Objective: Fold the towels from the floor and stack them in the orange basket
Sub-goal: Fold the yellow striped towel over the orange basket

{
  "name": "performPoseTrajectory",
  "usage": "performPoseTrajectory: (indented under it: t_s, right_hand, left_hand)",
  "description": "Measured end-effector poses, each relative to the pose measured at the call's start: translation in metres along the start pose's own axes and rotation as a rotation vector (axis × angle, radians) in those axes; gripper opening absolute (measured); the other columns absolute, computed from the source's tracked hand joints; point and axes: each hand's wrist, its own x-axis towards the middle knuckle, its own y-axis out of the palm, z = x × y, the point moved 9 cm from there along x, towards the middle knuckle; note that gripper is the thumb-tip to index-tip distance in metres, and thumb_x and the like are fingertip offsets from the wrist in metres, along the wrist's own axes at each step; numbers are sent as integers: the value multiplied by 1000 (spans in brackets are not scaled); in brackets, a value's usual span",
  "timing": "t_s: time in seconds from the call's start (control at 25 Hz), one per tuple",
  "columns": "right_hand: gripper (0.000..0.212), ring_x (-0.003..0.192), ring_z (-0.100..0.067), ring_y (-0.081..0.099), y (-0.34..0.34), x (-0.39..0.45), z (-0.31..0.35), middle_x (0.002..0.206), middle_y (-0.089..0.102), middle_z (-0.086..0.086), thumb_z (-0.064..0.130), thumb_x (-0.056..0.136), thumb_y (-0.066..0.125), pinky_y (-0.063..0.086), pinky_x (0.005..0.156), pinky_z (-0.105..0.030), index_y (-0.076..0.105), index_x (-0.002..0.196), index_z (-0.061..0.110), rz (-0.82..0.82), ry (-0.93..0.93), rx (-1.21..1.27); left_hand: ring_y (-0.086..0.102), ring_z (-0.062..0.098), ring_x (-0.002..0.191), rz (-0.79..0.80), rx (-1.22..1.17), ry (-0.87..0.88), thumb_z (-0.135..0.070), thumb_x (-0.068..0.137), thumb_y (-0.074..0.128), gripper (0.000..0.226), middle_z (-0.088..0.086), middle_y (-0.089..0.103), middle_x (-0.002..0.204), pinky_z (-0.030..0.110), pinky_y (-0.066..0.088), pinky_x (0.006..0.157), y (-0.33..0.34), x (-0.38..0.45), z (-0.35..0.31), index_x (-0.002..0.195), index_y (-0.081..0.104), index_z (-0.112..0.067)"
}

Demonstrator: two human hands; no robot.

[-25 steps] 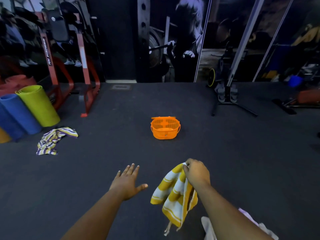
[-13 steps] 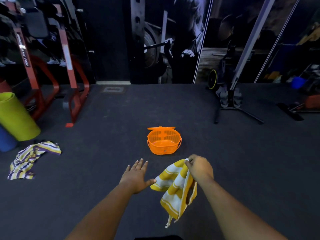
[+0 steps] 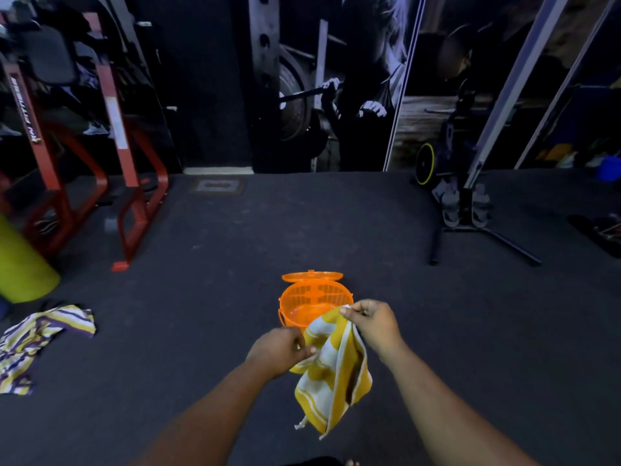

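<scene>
A yellow and white striped towel (image 3: 331, 375) hangs crumpled in the air between my hands. My right hand (image 3: 373, 322) pinches its top corner. My left hand (image 3: 279, 351) pinches its left edge lower down. Just behind the towel stands the orange basket (image 3: 316, 299) on the dark floor, its lid open and tipped back; the towel hides its front rim. A purple, yellow and white striped towel (image 3: 37, 341) lies crumpled on the floor at the far left.
A red weight rack (image 3: 124, 183) stands at the back left, with a green rolled mat (image 3: 20, 264) beside it. A black stand with splayed legs (image 3: 470, 223) is at the back right. Dark carpet stretches around the basket.
I have moved closer to the basket. My left hand, open before, has come across and taken hold of the yellow towel's left edge. My right hand has kept its hold.
</scene>
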Motion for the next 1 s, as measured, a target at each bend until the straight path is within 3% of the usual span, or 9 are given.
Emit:
performPoseTrajectory:
  t_s: [0.12,0.2,0.32,0.44,0.56,0.68,0.8,0.88,1.0]
  right_hand:
    - [17,64,-23,70,-4,52,14,71,75,-9,26,82,84,57,64,-51,75,73,15,0,12,123]
    - [16,61,-24,68,-6,82,23,70,74,-10,24,82,84,57,60,-49,74,72,17,-1,27,193]
    - [13,78,-33,74,-10,116,33,78,76,-11,21,85,82,59,71,-52,75,79,12,-12,17,236]
    - [10,76,-25,73,-9,135,44,81,75,-11,15,88,79,58,74,-43,72,94,12,59,-13,317]
    - [48,83,-6,65,9,145,54,94,65,-4,13,83,82,54,78,-23,59,125,20,277,-78,123]
    - [76,103,-12,63,31,147,44,110,61,-2,24,83,83,51,91,-25,38,145,32,407,-48,-135]
    - [53,83,0,63,40,155,55,90,67,7,17,89,77,50,79,-26,52,131,37,365,-179,-179]
    - [33,75,0,64,41,162,62,81,71,7,14,89,73,53,74,-36,66,110,38,296,-248,-217]
    - [7,74,-10,69,35,171,59,78,72,7,24,89,71,55,72,-44,68,91,30,191,-278,-379]
  left_hand:
    - [63,-3,82,-14,-199,45,-75,77,65,46,-19,68,90,26,51,70,-7,38,-41,94,67,-34]
    - [63,-2,84,-65,-199,48,-68,80,66,36,-18,69,91,27,51,70,-15,64,-59,92,65,-34]
    - [62,5,79,-146,-251,33,-41,94,64,15,-13,66,82,40,53,74,-25,96,-62,83,58,-32]
    - [59,5,75,-142,-659,-32,-21,100,58,9,-7,64,80,47,50,77,-31,119,-47,92,61,-20]
    - [67,10,76,-165,-1037,-59,-15,103,52,16,-4,71,81,28,52,65,-59,142,-41,95,65,-21]
    - [63,24,83,-100,-1173,-15,-15,105,52,11,11,68,90,38,51,78,-84,163,-43,101,62,-11]
    - [62,29,89,19,-1193,55,-16,105,55,15,15,67,97,44,50,84,-92,173,-43,110,61,-4]
    - [66,21,85,68,-1177,86,-20,104,58,19,9,71,95,35,55,80,-95,176,-42,112,64,-4]
    - [65,8,78,64,-1053,133,-23,102,61,12,-5,71,86,24,52,71,-100,178,-33,104,67,-12]
